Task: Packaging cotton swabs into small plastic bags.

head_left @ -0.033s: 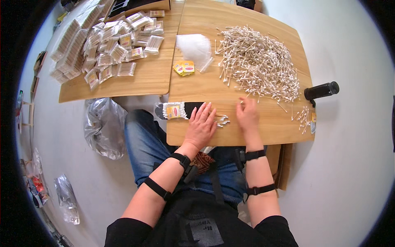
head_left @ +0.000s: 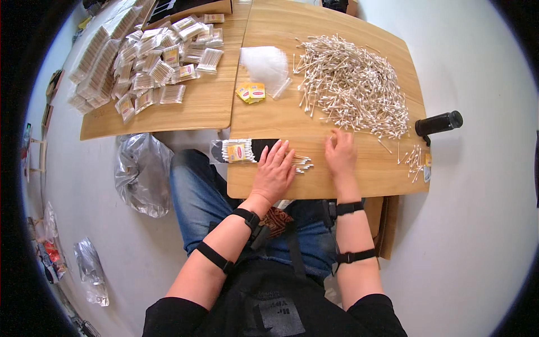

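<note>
Only my right hand point(head_left: 341, 151) has shifted since the earlier frame, edging slightly rightward and turning its fingertips more toward the pile point(head_left: 353, 84); my left hand point(head_left: 274, 167) stays put. From where I sit, the left fingers are stretched out flat and slightly parted over the swabs point(head_left: 304, 162) at centre frame, whose tips stick out to the right. The right fingers are curled inward, well clear of those tips, and I cannot tell whether they pinch anything.

Left of my left hand, a black strip point(head_left: 263, 147) runs into the clear bag point(head_left: 215, 150), where more swabs lie side by side under a yellow card point(head_left: 237, 153). I judge that light, even pressure from the left palm best keeps the sticks parallel, and that the right fingers should work low, at the tips, so as not to knock the row askew.

The bag juts past the left edge of the desk point(head_left: 370, 177), so a nudge could tip it. The pile's loose fringe lies just above my right hand, where stray sticks could snag. Spare cards point(head_left: 251, 93) and clear film point(head_left: 264, 64) lie at upper centre, filled packets point(head_left: 163, 70) at upper left, and a black bottle point(head_left: 441, 123) at right, out of the way.
</note>
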The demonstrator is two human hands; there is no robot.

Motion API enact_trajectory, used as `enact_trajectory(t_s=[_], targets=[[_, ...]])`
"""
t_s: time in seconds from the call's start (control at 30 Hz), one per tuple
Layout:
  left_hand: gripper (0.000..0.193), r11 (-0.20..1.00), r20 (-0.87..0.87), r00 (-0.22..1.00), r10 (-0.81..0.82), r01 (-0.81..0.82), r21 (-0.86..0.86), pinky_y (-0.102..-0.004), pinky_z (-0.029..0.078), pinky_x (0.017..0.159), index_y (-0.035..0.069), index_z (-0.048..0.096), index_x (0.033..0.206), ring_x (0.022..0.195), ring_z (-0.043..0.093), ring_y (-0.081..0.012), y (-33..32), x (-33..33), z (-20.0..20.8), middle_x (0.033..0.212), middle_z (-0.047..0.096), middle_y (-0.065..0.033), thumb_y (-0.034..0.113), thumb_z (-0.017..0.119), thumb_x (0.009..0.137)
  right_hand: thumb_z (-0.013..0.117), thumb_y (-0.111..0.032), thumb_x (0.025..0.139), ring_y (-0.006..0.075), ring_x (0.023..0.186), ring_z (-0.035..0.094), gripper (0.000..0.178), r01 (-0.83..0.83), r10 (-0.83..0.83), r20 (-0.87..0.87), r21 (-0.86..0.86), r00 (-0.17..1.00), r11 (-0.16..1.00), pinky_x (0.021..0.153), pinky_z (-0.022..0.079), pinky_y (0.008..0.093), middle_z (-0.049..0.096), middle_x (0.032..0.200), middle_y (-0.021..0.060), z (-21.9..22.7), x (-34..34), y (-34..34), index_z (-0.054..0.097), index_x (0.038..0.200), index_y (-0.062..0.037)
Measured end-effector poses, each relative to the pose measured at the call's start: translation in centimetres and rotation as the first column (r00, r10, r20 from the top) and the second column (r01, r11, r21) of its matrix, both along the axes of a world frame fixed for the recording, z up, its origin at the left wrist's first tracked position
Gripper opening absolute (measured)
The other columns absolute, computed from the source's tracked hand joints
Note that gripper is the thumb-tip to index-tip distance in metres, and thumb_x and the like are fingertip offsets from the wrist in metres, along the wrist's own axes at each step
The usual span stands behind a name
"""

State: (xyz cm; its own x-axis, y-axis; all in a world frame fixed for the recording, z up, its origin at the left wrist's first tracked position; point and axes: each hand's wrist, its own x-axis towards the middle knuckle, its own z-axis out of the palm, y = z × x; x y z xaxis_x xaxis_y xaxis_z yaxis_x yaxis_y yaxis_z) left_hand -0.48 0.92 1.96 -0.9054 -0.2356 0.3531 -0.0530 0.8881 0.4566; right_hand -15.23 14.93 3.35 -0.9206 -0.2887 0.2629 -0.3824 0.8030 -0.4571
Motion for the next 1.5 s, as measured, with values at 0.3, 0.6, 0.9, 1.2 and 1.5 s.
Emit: enact_trajectory(t_s=[0.3,0.6,0.9,1.2,1.5], targets=[[0.029,0.989,-0.001,0.999,-0.048,0.047,0.137,-0.0458,0.029,0.113,0.005,0.061,0.112,0.132,0.044,-0.028,-0.5,0.4,-0.3,0.131,0.054,-0.0132,0.023,0.06,0.089,0.064,-0.009,0.081,0.035,0.093,0.056,0.014,-0.29,0.29,0.022,0.023,0.957,0.957,0.08,0.046,0.0447,0.058,0.092,0.0138,-1.3,1.0,0.6,0.059,0.093,-0.0062],[0.031,0.992,-0.006,0.999,-0.043,0.043,0.119,-0.0457,0.029,0.113,0.004,0.06,0.114,0.132,0.044,-0.0279,-0.3,0.2,-0.3,0.131,0.054,-0.0135,0.022,0.06,0.089,0.066,-0.014,0.081,0.035,0.098,0.056,0.024,0.025,-0.023,-0.036,0.046,0.999,0.999,0.082,0.046,0.0463,0.058,0.101,0.0143,-0.6,-0.9,0.0,0.056,0.101,-0.0062],[0.029,0.989,-0.027,0.999,-0.033,0.037,0.142,-0.0456,0.03,0.113,0.004,0.059,0.113,0.131,0.045,-0.0289,-0.6,0.3,-0.5,0.13,0.054,-0.0139,0.019,0.06,0.089,0.06,-0.004,0.081,0.0364,0.09,0.058,0.013,-0.14,0.141,0.016,-0.058,0.99,0.989,0.078,0.048,0.0451,0.06,0.094,0.0165,-1.5,1.1,0.6,0.059,0.095,-0.0036],[0.041,0.999,0.023,1.0,-0.021,0.021,0.037,-0.045,0.027,0.115,0.007,0.055,0.128,0.137,0.038,-0.0283,0.0,-0.1,0.2,0.144,0.046,-0.0136,0.024,0.059,0.091,0.064,-0.007,0.08,0.0344,0.089,0.06,0.022,-0.318,0.328,0.077,-0.12,0.942,0.94,0.079,0.05,0.0436,0.062,0.093,0.013,-0.1,0.1,-0.8,0.066,0.102,-0.0095],[0.032,0.987,0.031,0.998,-0.061,0.055,0.152,-0.0466,0.024,0.116,0.007,0.059,0.113,0.136,0.039,-0.0287,-0.4,0.3,0.0,0.134,0.051,-0.0132,0.025,0.062,0.087,0.069,-0.012,0.079,0.0309,0.098,0.056,0.018,-0.287,0.32,-0.081,0.282,0.944,0.916,0.082,0.049,0.0426,0.055,0.099,0.01,0.1,-4.6,-1.1,0.059,0.094,-0.0096]])
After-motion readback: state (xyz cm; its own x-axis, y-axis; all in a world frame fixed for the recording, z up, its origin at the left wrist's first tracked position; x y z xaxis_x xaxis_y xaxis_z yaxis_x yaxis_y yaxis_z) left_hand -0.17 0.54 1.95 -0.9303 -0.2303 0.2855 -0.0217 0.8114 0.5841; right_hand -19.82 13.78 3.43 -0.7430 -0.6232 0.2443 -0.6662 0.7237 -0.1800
